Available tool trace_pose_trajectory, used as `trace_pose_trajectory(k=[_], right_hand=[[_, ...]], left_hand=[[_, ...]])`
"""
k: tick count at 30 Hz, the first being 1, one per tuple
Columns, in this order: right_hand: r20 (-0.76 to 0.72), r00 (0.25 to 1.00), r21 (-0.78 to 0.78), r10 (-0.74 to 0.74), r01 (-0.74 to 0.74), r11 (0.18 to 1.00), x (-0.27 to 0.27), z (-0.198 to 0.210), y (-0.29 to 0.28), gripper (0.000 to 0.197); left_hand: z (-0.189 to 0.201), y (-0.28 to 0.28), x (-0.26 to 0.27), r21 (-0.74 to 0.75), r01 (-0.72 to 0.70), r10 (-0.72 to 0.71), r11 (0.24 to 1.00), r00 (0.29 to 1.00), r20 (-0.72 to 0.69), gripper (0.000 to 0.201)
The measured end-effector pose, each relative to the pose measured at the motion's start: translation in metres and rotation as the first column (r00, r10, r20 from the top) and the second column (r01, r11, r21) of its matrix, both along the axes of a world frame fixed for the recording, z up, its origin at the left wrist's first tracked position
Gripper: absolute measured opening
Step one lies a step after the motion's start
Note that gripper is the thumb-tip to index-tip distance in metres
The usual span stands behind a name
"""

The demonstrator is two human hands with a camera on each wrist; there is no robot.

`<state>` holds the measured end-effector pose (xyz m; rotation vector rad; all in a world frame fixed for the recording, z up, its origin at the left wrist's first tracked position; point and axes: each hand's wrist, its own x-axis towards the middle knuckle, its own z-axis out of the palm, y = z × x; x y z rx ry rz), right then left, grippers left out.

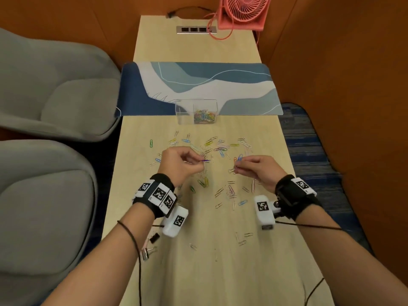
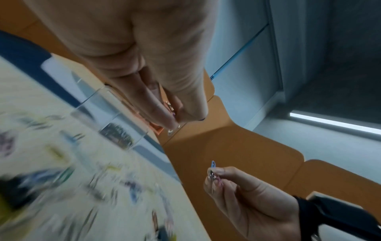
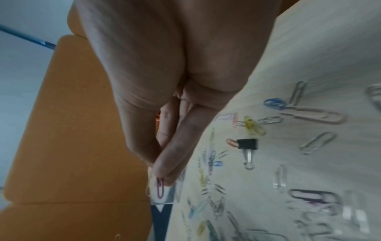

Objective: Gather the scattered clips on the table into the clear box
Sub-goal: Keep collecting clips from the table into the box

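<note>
Several coloured paper clips (image 1: 220,149) lie scattered across the wooden table (image 1: 220,272). The clear box (image 1: 196,111) stands at the blue mat's near edge, with a heap of clips (image 1: 204,117) in its right compartment. My left hand (image 1: 202,161) hovers over the clips and pinches a purple clip (image 1: 205,160); the left wrist view shows more clips between its fingers (image 2: 164,112). My right hand (image 1: 239,165) pinches a small bunch of clips with a blue one (image 1: 239,159) on top. In the right wrist view a pink clip (image 3: 159,187) sticks out of that pinch.
A blue patterned mat (image 1: 198,87) lies across the table behind the box. A pink fan (image 1: 242,12) and a socket strip (image 1: 196,29) are at the far end. Black binder clips (image 1: 154,237) lie near the left edge. Grey seats (image 1: 55,96) stand to the left.
</note>
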<state>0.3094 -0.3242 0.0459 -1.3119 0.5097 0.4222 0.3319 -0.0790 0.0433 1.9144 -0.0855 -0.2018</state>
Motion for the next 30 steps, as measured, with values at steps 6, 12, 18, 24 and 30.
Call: trace_pose_trajectory(k=[6, 12, 18, 24, 30], right_hand=[[0.117, 0.978, 0.097, -0.173, 0.162, 0.982, 0.044, 0.023, 0.003, 0.016], [0.145, 0.916, 0.277, -0.373, 0.324, 0.905, 0.099, 0.023, 0.008, 0.013], [0.083, 0.894, 0.349, -0.441, 0.389, 0.853, 0.133, 0.000, 0.021, 0.008], [0.065, 0.897, 0.341, -0.438, 0.392, 0.854, 0.146, -0.018, 0.021, 0.017], [0.096, 0.902, 0.246, -0.422, 0.389, 0.888, 0.158, -0.034, 0.023, 0.029]], left_hand=[[0.019, -0.010, 0.072, 0.065, -0.033, 0.026, 0.997, 0.994, 0.107, 0.010], [0.012, -0.025, 0.158, 0.113, -0.083, 0.065, 0.990, 0.986, 0.151, 0.010], [-0.012, -0.038, 0.197, 0.243, -0.012, -0.029, 0.970, 0.986, 0.164, 0.007], [-0.032, -0.042, 0.207, 0.341, 0.011, -0.068, 0.940, 0.985, 0.157, 0.009], [-0.030, -0.047, 0.210, 0.545, 0.087, -0.219, 0.834, 0.959, 0.182, 0.014]])
